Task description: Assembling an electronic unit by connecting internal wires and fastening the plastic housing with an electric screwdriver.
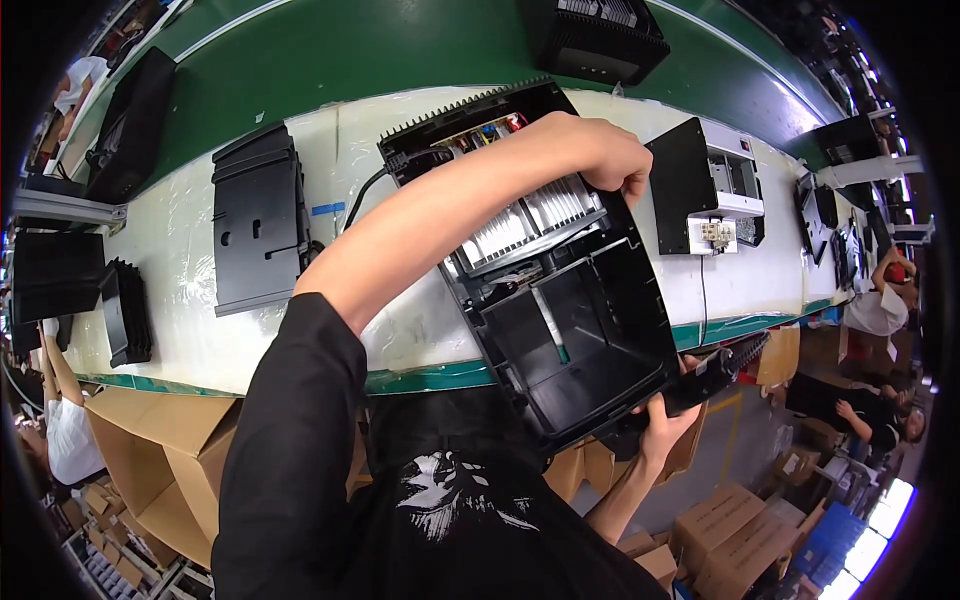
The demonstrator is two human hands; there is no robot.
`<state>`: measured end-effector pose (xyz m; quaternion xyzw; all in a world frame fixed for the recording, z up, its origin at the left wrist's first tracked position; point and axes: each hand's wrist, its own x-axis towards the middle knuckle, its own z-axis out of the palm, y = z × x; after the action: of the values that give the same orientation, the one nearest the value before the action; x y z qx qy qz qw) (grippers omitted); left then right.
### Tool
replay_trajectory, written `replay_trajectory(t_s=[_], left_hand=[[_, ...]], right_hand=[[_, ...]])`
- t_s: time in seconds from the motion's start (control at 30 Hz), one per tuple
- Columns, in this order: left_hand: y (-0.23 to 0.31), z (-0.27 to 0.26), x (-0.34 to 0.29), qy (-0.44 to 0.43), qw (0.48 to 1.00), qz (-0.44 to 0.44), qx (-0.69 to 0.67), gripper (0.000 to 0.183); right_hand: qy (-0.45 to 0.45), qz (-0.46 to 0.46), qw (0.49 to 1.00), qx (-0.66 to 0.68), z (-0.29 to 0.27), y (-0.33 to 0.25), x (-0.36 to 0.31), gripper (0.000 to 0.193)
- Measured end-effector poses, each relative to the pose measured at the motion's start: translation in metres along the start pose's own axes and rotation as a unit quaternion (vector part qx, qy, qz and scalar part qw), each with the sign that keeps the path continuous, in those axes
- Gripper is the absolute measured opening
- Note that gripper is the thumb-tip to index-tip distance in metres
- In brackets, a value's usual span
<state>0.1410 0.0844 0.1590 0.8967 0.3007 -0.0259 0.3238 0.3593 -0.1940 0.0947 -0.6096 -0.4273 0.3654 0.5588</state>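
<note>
The open case point(585, 350), overhanging the tabletop point(180, 260) at six o'clock, could be tipped off if steadied too lightly by the left hand point(615, 155), curled at one o'clock, its grip hidden, while a black tool point(705, 380) is clasped by the right hand point(665, 425) at five.

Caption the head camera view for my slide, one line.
Left hand at the right side of an open black electronics housing, right hand around a black handheld tool beside its near end.

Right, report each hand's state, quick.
Left hand: fingers curled at the open black housing's far edge; firmness of grip cannot be told.
Right hand: closed, holding a black cylindrical tool.
</note>
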Motion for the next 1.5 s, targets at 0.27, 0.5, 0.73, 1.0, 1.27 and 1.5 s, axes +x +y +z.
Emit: replay_trajectory(t_s=[0.27, 0.5, 0.73, 1.0, 1.27, 1.5], left_hand=[[0.001, 0.009, -0.012, 0.028, 0.999, 0.033, -0.005, 0.028], [-0.001, 0.043, -0.052, 0.202, 0.961, 0.12, 0.145, 0.025], [0.053, 0.08, -0.183, 0.425, 0.902, -0.063, 0.033, 0.05], [0.093, 0.175, -0.207, 0.549, 0.755, -0.241, -0.267, 0.084], [0.087, 0.177, -0.198, 0.568, 0.652, -0.273, -0.421, 0.084], [0.084, 0.178, -0.199, 0.578, 0.648, -0.279, -0.41, 0.084]], right_hand=[[-0.108, 0.076, 0.99, 0.045, -0.006, -0.009, -0.008, 0.061], [-0.21, 0.181, 0.959, 0.059, 0.015, -0.02, -0.004, 0.073], [-0.053, -0.228, 0.947, 0.219, -0.009, -0.096, 0.086, 0.069], [0.038, -0.469, 0.86, 0.195, -0.037, -0.111, 0.172, 0.079], [0.058, -0.428, 0.881, 0.191, -0.03, -0.099, 0.196, 0.077], [0.05, -0.293, 0.951, 0.082, 0.022, -0.138, 0.269, 0.054]])
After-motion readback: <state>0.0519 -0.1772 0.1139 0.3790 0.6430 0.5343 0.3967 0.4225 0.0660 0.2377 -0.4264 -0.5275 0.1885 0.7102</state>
